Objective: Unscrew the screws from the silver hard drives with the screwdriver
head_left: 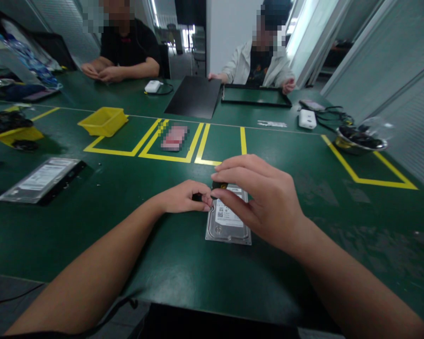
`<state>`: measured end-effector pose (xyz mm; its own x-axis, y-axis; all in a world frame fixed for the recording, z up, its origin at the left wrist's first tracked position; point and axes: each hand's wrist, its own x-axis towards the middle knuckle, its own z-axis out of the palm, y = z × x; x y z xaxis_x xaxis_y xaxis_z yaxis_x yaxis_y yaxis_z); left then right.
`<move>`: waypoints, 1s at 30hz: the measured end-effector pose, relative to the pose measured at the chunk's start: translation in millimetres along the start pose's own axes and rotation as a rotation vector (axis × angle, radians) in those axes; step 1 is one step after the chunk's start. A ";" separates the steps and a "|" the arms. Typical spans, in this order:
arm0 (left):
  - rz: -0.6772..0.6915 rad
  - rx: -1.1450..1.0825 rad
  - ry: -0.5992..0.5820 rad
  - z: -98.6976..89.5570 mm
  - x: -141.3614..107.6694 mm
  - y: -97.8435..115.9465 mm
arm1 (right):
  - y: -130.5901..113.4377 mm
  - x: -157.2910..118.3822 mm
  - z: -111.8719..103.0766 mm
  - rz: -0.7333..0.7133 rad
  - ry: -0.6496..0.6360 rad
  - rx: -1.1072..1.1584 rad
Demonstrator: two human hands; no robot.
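From the head camera, a bare hard drive (228, 221) lies flat, label up, on the green desk (162, 263), just in front of the person and just short of the yellow taped boxes (169, 141). The left hand (183, 197) rests on the desk at the drive's far left corner, its grip pinched shut on a small black part (197, 197) that seems to touch the drive's edge. The right hand (259, 197) hangs over the drive's upper half, fingers spread and curved downward, the index fingertip meeting the left hand's pinch. Whether it actually holds anything I cannot tell; a dark piece with a yellow spot (219, 185) shows under the fingers at the drive's far end.

Farther out, a second drive in a clear wrapper (42, 180) lies to the left, a yellow bin (104, 121) stands beyond it, and a metal bowl of dark bits (360, 139) sits at the right. Two other people sit across the desk with their own hands on a black panel (195, 96) and a frame (256, 96).

As a judgement: the black part is tiny and held by the fingertips only, so it could slip and skitter away across the dark desk, where it would be hard to spot. The drive lies loose, so a sideways push from either hand could slide it. The right hand also hides the far end from view, which invites fumbling.
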<state>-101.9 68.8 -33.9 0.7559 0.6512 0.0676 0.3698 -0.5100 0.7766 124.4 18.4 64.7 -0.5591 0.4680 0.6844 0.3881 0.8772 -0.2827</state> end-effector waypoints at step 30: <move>-0.042 -0.026 -0.031 -1.1 1.0 4.2 | -3.0 -1.0 5.3 -0.003 -0.016 -0.026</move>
<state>-100.2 68.0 -29.8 0.7567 0.6536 0.0156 0.3875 -0.4675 0.7945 119.9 15.8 61.3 -0.5721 0.4672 0.6741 0.4055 0.8755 -0.2627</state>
